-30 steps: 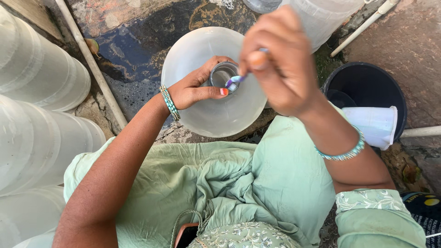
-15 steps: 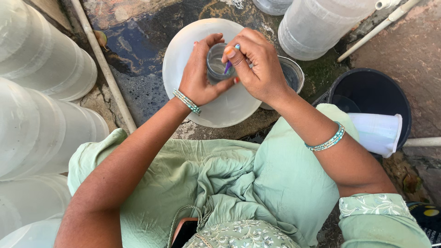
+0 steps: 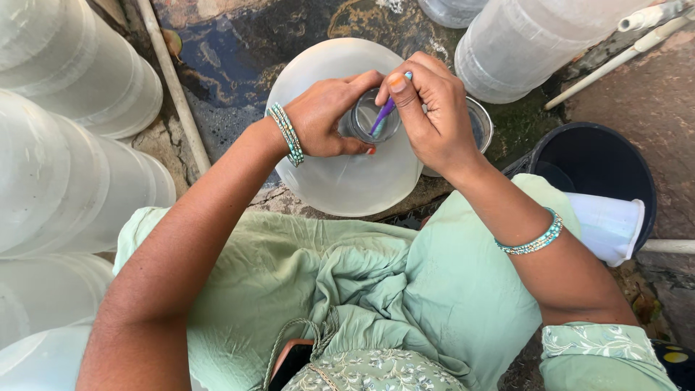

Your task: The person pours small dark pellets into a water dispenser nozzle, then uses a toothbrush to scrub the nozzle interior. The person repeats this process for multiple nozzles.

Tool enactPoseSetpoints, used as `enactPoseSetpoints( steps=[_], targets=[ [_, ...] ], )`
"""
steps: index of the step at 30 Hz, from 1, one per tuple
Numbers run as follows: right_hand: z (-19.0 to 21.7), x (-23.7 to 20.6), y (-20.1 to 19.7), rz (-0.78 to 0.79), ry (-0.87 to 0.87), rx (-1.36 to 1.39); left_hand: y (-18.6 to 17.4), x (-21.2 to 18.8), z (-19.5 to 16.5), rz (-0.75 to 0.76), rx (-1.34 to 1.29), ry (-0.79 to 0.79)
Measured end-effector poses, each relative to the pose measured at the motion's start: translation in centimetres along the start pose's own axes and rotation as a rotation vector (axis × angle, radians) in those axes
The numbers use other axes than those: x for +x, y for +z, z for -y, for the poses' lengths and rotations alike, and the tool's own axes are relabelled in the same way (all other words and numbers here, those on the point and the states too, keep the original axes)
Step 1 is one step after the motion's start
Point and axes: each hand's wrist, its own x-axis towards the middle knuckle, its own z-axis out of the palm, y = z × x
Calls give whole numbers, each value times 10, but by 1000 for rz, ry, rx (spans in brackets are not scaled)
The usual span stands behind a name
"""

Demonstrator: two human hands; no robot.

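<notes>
Head view: left hand (image 3: 329,119) wraps snugly around the neck (image 3: 373,119) of a big clear jug (image 3: 340,181), standing on the wet ground. Right hand (image 3: 431,116) pinches a purple brush (image 3: 384,116), its tip down inside the neck.

Both hands crowd the neck of the big translucent jug (image 3: 347,174), the left hand (image 3: 329,119) wrapped round it and the right hand (image 3: 427,116) pressed close beside. To the left, stacked jugs (image 3: 65,145) and a pale pipe (image 3: 174,94) wall things in. Far right another jug (image 3: 536,43) blocks; right, a dark bucket (image 3: 615,156) stands open-topped. Wet stone (image 3: 239,65) at far left lies open.
</notes>
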Motion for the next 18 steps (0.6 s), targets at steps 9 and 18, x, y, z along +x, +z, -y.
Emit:
enactPoseSetpoints(
  steps=[9,18],
  targets=[
    [7,5,-15,182,-372,-374,25,2,3,13,-140,74],
    [-11,9,-16,90,-63,-121,49,-8,10,-166,52,82]
  ],
)
